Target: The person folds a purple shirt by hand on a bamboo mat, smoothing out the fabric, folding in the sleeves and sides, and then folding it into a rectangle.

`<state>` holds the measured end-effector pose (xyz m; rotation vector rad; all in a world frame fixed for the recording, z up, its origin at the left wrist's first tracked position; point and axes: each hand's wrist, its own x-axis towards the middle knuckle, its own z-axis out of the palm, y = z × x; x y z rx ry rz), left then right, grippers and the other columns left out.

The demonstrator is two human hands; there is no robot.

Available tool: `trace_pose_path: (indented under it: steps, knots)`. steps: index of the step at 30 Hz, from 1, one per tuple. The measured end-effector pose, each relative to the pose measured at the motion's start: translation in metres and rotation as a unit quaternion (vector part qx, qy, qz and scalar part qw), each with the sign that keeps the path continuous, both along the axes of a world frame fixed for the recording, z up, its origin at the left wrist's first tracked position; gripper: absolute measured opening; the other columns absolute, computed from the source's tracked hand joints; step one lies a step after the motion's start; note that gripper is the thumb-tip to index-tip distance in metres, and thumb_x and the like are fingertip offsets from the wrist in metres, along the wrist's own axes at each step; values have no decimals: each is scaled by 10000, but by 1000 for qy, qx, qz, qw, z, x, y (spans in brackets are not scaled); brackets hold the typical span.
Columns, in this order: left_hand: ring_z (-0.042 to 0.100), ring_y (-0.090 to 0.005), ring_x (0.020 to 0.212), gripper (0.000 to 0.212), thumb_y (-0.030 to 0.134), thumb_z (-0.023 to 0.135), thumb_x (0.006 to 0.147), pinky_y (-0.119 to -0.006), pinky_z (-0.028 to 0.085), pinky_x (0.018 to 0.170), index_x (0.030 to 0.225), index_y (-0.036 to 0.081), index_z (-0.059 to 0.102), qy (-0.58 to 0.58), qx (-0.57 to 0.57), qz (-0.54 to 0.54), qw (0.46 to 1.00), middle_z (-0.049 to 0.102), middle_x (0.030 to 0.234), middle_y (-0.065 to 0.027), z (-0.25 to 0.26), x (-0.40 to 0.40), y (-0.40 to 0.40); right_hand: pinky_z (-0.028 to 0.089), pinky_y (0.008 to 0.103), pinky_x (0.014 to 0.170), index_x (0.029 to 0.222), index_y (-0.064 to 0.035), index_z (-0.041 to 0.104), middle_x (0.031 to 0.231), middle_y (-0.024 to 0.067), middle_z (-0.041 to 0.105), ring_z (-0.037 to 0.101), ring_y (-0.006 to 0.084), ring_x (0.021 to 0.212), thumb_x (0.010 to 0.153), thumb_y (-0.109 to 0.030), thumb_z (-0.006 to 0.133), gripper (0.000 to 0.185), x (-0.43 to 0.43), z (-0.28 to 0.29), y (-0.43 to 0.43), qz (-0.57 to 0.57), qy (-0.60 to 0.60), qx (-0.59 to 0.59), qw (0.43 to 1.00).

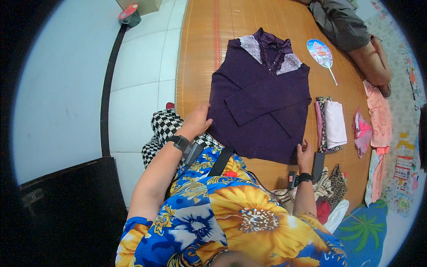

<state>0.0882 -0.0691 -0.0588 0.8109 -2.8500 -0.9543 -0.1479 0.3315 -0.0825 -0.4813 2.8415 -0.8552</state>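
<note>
A dark purple long-sleeved blouse (263, 106) lies flat before me, collar away from me and sleeves folded across its front. It has lace shoulder panels and a ruffled collar with small buttons. My left hand (197, 120) touches its left edge near the bottom, thumb apart from the fingers. At the lower right corner of the hem, my right hand (304, 156) has its thumb and fingers against the cloth. Whether either hand pinches the fabric cannot be made out.
Right of the blouse, folded clothes (334, 123) lie on the woven mat (196, 50), below a hand fan (320, 52). Crumpled clothes (337, 187) are near my right forearm. Another person's leg (370, 63) rests at the upper right. A lidded bin (131, 17) stands upper left.
</note>
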Motion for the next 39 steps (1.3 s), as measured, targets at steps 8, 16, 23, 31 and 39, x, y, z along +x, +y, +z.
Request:
trace_pose_path:
  steps: [8,16,23,31,39]
  knots:
    - [601,-373,994,346,173,688,755,-428,489,864,1072,44,639,-45,1,-169,985,613,1085,-198,0,-3,0,444,270,749,956,17,642,849,22,620,546,111,794,898,-243,633,266,-18,-44,55,-80,-130,-73,986]
    - [627,-335,973,325,277,706,758,-408,504,832,991,54,675,-190,62,-168,965,671,1002,-176,6,3,-6,410,261,633,836,-26,642,742,-22,573,498,87,681,899,-265,639,247,-29,-63,46,-56,-154,-33,986]
    - [607,-298,782,249,269,664,769,-388,477,688,862,45,606,-110,152,-182,965,640,827,-145,-11,8,-10,405,259,621,777,-52,627,731,-13,570,489,88,667,878,-306,661,275,-13,-39,31,-39,-137,-26,990]
    - [463,-205,648,209,202,610,771,-342,405,593,787,40,479,48,264,-71,961,500,702,-95,3,10,-7,386,296,600,731,-62,568,696,-12,508,451,120,630,861,-303,671,293,-19,-40,39,-145,-281,-207,926]
    - [428,-95,643,164,178,610,792,-269,383,572,815,53,507,93,323,-20,942,462,694,13,-3,14,-11,520,411,746,940,-7,607,911,120,644,625,240,809,853,-234,662,250,-15,-22,27,-176,-362,-272,874]
